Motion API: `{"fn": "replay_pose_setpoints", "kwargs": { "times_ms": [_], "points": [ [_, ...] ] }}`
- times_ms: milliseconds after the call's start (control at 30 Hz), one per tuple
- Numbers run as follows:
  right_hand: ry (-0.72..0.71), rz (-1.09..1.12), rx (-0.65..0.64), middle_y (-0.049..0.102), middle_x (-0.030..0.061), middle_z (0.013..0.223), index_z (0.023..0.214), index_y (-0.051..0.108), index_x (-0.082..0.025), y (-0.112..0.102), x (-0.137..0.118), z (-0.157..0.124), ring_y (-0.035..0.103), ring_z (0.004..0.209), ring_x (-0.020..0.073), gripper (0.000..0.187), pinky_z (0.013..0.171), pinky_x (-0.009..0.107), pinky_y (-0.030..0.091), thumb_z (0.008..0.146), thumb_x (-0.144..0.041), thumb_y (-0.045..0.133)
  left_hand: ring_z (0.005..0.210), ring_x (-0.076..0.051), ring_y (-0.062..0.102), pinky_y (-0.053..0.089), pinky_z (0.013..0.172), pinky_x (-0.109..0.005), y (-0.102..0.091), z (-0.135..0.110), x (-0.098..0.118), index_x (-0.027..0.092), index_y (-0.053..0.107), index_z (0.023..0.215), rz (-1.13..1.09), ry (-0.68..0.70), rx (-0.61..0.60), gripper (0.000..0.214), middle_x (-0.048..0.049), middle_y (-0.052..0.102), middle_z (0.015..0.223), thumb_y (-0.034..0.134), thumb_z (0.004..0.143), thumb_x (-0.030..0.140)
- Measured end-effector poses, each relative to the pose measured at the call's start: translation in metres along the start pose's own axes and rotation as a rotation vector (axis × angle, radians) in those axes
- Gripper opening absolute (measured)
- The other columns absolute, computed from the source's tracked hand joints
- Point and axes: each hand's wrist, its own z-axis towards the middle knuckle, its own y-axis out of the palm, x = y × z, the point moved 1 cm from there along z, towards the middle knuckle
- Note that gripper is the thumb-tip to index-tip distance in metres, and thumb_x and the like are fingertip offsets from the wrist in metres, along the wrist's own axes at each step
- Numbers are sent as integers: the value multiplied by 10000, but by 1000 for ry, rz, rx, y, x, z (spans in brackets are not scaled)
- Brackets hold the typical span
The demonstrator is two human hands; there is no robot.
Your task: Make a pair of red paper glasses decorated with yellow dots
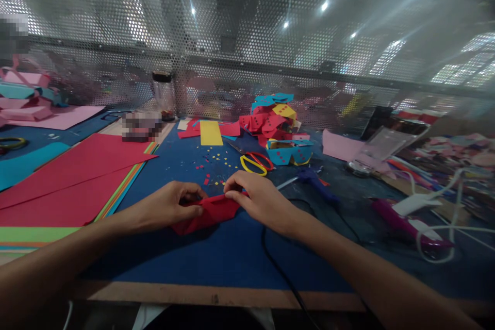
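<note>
A folded piece of red paper (pixel 211 214) lies on the blue table mat (pixel 216 252) in front of me. My left hand (pixel 170 206) pinches its left side with curled fingers. My right hand (pixel 259 198) presses and pinches its upper right edge. Both hands rest low on the mat, close together over the paper. Small red and yellow paper scraps (pixel 211 165) are scattered just beyond my fingers.
Red and yellow scissors (pixel 255 161) lie behind my hands. A stack of coloured paper sheets (pixel 69 180) sits at left, a pile of folded paper pieces (pixel 274 124) at the back. A glue gun (pixel 402 219) with a white cable lies at right. A black cable (pixel 278 263) crosses the mat.
</note>
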Motion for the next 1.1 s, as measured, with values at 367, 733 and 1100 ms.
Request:
{"fn": "replay_pose_setpoints", "kwargs": {
  "times_ms": [367,733,1100],
  "points": [
    [-12,1,-3,720,35,932,923,669,-188,0,0,-1,645,850,165,90,755,283,452,920,-104,637,730,-173,624,400,613,-248,0,0,1,162,678,953,36,-33,27,232,-3,716,817,626,822,346],
    [-59,-71,18,704,38,923,938,667,-191,1,1,-1,635,854,172,63,778,307,450,941,-143,627,691,-149,602,373,591,-234,-1,3,-6,179,683,949,-18,-50,-7,259,6,716,807,677,816,401],
    [-427,-270,124,674,89,1148,1074,680,-206,6,-16,-10,572,1073,233,154,940,408,397,1014,-233,541,697,-152,612,390,610,-247,-3,1,-5,161,681,999,-87,-76,-13,341,-30,752,887,694,825,454]
  ]
}}
